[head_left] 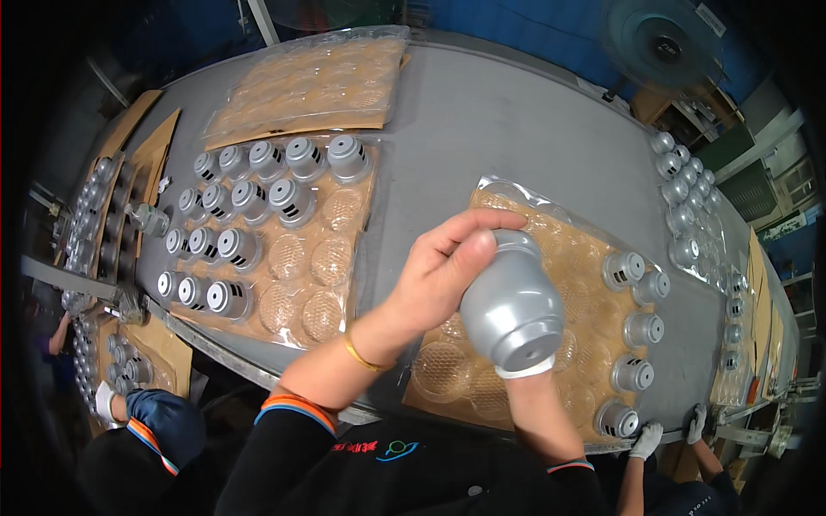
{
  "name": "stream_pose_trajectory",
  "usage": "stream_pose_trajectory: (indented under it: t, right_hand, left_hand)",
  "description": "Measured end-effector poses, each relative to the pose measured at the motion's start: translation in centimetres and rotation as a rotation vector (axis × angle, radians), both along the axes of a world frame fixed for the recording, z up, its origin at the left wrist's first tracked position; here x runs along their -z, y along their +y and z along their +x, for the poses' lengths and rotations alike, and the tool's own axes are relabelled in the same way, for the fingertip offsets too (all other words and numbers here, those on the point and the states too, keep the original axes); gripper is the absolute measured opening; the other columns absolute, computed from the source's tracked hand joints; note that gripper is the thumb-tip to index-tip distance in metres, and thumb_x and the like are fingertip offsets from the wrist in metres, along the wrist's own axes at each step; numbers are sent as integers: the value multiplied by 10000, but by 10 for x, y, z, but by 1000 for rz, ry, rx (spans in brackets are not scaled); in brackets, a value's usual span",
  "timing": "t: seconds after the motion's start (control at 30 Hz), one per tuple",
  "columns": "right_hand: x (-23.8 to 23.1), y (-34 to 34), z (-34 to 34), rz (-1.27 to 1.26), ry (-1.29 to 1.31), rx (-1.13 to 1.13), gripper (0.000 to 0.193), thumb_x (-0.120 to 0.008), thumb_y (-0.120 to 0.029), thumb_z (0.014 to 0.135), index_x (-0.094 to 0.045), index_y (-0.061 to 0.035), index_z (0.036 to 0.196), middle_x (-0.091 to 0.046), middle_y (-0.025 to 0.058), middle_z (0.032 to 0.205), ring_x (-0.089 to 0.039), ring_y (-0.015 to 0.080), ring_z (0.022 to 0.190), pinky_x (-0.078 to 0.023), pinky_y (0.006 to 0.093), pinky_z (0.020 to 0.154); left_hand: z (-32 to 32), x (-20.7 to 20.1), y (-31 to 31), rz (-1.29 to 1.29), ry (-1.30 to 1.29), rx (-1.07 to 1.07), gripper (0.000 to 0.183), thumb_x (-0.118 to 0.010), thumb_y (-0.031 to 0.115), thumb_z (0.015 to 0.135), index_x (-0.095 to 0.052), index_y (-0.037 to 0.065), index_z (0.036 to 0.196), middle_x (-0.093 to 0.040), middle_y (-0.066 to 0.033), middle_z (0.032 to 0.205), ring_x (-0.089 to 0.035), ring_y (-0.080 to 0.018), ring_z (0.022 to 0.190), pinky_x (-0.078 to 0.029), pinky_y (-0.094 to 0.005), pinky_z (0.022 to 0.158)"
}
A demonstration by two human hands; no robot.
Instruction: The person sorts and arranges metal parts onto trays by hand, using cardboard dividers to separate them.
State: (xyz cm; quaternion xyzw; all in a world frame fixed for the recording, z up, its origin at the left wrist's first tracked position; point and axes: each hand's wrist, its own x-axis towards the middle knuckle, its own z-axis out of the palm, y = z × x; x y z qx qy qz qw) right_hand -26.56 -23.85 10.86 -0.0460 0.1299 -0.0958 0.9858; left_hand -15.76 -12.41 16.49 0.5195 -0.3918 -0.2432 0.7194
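A silver, rounded housing with a stepped collar (pixel 514 301) is held up in front of me, tilted, its narrow end with a small central hole toward me. My bare left hand (pixel 443 267) is closed on its upper left side, thumb and forefinger at the rim. Behind the lower end is my right hand (pixel 523 371), in a white glove; its fingers are hidden by the housing. Below both hands lies a clear plastic tray with round pockets (pixel 439 371) on brown cardboard. Several silver housings (pixel 632 374) stand along its right side.
To the left, another clear tray (pixel 284 258) is partly filled with similar housings. Stacked empty trays (pixel 318 82) lie behind it on the grey table (pixel 482 112). A fan (pixel 662 47) stands at the far right. Co-workers' gloved hands (pixel 647 440) show at the lower right.
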Motion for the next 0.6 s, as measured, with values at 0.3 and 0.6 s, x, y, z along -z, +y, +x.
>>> stream_pose_trajectory:
  t: [0.3, 0.6]
  right_hand:
    - [-26, 20, 9, -201, 48, 158, 354, -425, -271, 919, -428, -61, 1204, -482, 63, 1198, -482, 210, 1100, -439, 363, 912]
    - [-22, 24, -7, -16, -127, 26, 300, -394, -210, 940, -470, -37, 1173, -541, 82, 1121, -531, 194, 1029, -450, 328, 902]
  left_hand:
    - [-42, 32, -28, -343, 182, -208, 615, -351, 427, 930, -251, -25, 1336, -389, -139, 1283, -386, -183, 1168, -290, -313, 992]
    - [-54, 40, -13, -270, 224, 37, 437, -382, 235, 951, -306, -7, 1307, -417, -81, 1274, -384, -156, 1175, -305, -305, 985]
